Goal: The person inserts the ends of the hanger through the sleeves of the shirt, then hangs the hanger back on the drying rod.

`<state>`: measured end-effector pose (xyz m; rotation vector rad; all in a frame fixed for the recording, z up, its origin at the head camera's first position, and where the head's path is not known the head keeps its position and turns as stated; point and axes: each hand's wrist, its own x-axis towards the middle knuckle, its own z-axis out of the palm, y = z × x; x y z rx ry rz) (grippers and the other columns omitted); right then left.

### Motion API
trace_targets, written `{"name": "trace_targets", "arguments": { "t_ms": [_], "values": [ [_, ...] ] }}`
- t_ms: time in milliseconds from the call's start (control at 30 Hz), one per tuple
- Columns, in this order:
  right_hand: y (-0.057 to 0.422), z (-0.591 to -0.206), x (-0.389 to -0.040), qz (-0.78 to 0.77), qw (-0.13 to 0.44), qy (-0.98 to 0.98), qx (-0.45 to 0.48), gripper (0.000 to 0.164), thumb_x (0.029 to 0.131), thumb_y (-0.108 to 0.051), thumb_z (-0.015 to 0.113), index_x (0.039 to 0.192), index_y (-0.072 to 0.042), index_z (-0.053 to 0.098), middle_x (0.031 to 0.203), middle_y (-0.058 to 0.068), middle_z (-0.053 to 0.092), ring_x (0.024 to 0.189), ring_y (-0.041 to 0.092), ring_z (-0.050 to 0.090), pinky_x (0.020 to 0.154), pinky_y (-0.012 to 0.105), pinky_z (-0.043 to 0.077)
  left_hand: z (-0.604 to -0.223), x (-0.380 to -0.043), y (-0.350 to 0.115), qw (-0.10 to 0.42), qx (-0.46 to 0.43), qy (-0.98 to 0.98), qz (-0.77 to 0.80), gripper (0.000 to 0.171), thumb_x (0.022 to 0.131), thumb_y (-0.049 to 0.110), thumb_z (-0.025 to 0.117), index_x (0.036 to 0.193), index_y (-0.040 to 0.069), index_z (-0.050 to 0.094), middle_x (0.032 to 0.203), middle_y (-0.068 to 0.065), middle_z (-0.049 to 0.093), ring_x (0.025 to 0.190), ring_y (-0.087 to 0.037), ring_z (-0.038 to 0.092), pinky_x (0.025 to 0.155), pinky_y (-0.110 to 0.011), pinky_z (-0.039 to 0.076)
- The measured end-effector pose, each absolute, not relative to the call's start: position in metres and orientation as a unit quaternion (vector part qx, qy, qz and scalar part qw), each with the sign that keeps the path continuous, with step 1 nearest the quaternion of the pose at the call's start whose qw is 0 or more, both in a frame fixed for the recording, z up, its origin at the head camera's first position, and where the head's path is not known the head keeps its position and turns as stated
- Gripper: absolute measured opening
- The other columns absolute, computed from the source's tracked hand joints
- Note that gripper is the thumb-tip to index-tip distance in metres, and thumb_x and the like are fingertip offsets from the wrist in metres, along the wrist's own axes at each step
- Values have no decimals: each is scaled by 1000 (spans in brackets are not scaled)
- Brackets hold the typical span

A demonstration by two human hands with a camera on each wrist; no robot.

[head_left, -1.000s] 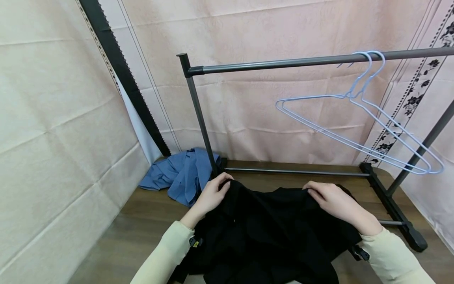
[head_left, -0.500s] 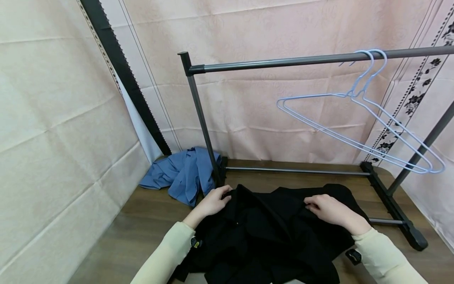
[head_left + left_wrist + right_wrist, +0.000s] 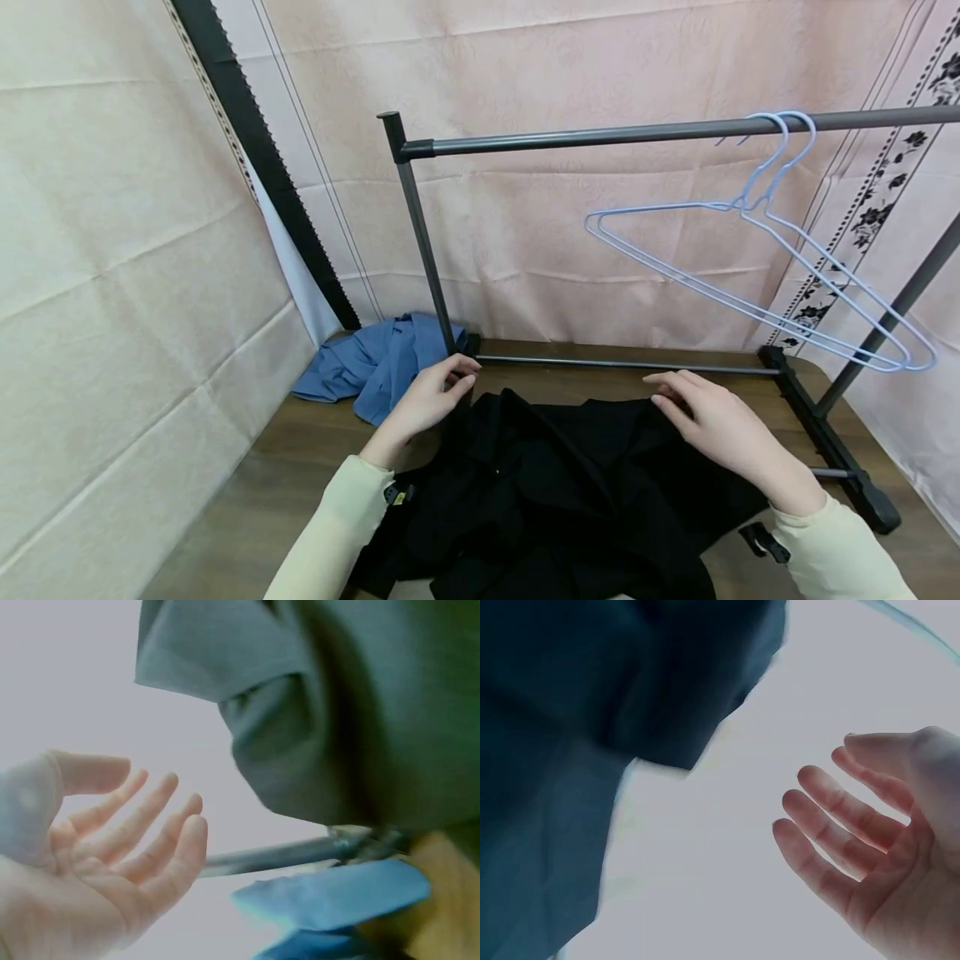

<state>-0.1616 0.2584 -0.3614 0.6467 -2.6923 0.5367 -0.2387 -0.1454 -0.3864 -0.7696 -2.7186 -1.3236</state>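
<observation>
A black garment (image 3: 555,492) lies rumpled on the wooden surface between the two hands, its folds hiding its full shape. Off its left edge, the left hand (image 3: 431,396) is raised with loosely bent fingers and holds nothing. In the left wrist view the same hand (image 3: 120,855) is palm up, apart from the cloth (image 3: 360,720). The right hand (image 3: 708,421) hovers over the garment's right part with relaxed fingers. A gap separates that hand (image 3: 862,832) from the dark cloth (image 3: 555,750) in the right wrist view.
Behind the garment stands a dark metal clothes rack (image 3: 615,133). Two light blue hangers (image 3: 750,208) hang from its rail at the right. A crumpled blue garment (image 3: 390,358) lies by the rack's left post. Pale curtains (image 3: 525,250) enclose the back and sides.
Both hands have come off the black garment. The left hand has moved left and up; the right hand has lifted. The garment has settled slightly.
</observation>
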Motion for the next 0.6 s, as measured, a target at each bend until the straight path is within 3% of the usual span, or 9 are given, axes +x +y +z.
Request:
{"name": "trace_targets", "arguments": {
  "t_ms": [133, 400, 600],
  "values": [
    [235, -358, -147, 193, 166, -935, 245, 24, 101, -23, 65, 123, -13, 68, 101, -5, 66, 82, 6, 60, 67, 35, 51, -379, -239, -135, 16, -264, -863, -430, 25, 105, 24, 58, 128, 16, 62, 116, -1, 65, 94, -15, 62, 79, -37, 52],
    [208, -369, -126, 217, 80, -939, 255, 36, 104, -38, 57, 125, -12, 67, 96, -15, 62, 76, -4, 51, 68, 27, 49, -387, -243, -109, -52, -281, -866, -411, 47, 103, 38, 60, 144, 17, 51, 135, -7, 59, 109, -20, 63, 90, -40, 51],
    [199, -383, -123, 198, 50, -939, 275, 49, 100, -56, 54, 124, -16, 69, 98, -14, 64, 75, -3, 54, 66, 26, 49, -399, -242, -102, -103, -296, -870, -380, 43, 102, 39, 61, 140, 19, 57, 137, -7, 60, 121, -26, 58, 100, -45, 47]
  ]
}}
